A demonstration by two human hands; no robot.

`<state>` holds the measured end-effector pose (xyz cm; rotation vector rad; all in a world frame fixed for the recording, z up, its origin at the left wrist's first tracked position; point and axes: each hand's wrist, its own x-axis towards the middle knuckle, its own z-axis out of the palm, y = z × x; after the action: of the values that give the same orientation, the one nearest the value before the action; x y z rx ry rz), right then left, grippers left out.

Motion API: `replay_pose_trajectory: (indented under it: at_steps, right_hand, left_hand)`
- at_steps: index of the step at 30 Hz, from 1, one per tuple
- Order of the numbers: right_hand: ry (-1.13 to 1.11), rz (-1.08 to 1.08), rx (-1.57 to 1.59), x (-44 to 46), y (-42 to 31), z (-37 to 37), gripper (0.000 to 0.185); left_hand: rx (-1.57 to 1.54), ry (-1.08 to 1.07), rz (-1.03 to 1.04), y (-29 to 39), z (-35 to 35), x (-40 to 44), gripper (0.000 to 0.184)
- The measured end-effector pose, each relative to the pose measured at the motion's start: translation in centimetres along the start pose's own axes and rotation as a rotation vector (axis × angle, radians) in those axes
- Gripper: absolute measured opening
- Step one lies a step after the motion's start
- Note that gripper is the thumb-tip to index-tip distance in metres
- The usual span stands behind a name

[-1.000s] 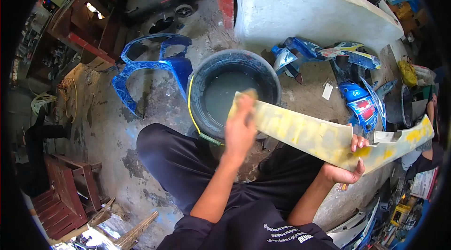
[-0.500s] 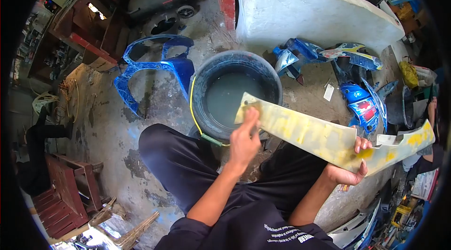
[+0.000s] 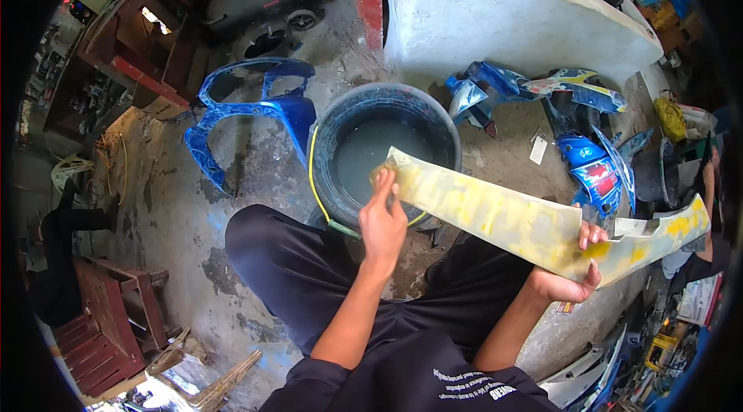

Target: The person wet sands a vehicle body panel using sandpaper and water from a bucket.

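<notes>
Nearest to my viewpoint are the dark trousers (image 3: pixel 271 249), knees apart, with both forearms reaching out between them. The right hand (image 3: pixel 569 280) has hold of a long pale panel (image 3: pixel 495 214) from underneath, right of its middle: fingers curl over the far edge, the thumb lies along the near one, so I read it as a firm pinch across the width. The left hand (image 3: pixel 383 230) is at the panel's left end, fingers bunched and their tips against it; I can't tell whether anything sits beneath them.

What matters to me is how that panel lies. Its long axis crosses in front of the body, slanting towards the right hip as it goes from left to right, then bending outward beyond the right hand. The left end belongs to the left hand, the long middle stretch is bare between the two, and the short bent end is closer to the right.

Further off, that left end overhangs the bucket (image 3: pixel 447 124), which has cloudy water (image 3: pixel 368 152) in it. Beyond, a blue frame (image 3: pixel 298 118) lies left, blue parts (image 3: pixel 584 155) right, and past them a white wall (image 3: pixel 511 17).
</notes>
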<state>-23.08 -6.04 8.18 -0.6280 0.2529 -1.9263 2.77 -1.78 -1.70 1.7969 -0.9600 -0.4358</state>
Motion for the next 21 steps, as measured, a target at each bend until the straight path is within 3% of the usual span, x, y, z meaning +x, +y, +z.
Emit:
replay_pose_trajectory:
  at_steps: [1,4,8,11,15,16,18,21]
  right_hand:
    - [-0.003,0.002,0.002,0.2,-0.1,0.0,0.047]
    - [0.021,-0.042,-0.070,0.3,-0.1,0.0,0.047]
    - [0.015,-0.040,-0.073,0.2,0.1,0.4,0.046]
    - [0.025,-0.040,-0.065,0.4,0.0,0.4,0.046]
    - [0.047,-0.054,-0.083,0.5,-0.1,0.2,0.046]
    - [0.049,-0.057,-0.086,0.5,-0.2,0.2,0.046]
    - [0.041,-0.043,-0.095,0.3,0.0,0.1,0.046]
    - [0.007,-0.033,-0.045,0.4,-0.1,0.1,0.046]
  left_hand:
    - [0.000,0.004,0.000,0.8,0.1,-0.4,0.037]
    - [-0.128,-0.189,0.326,3.6,0.4,-2.6,0.031]
    - [-0.031,0.016,0.134,0.7,0.6,-0.3,0.027]
    - [-0.050,-0.031,0.139,1.3,1.1,-1.1,0.035]
    - [-0.146,-0.149,0.330,2.0,1.0,-2.1,0.033]
    - [-0.148,-0.153,0.330,1.4,0.9,-1.6,0.033]
    - [-0.052,0.010,0.038,0.4,0.5,-0.3,0.030]
    - [-0.118,-0.055,0.171,1.4,0.8,-1.5,0.029]
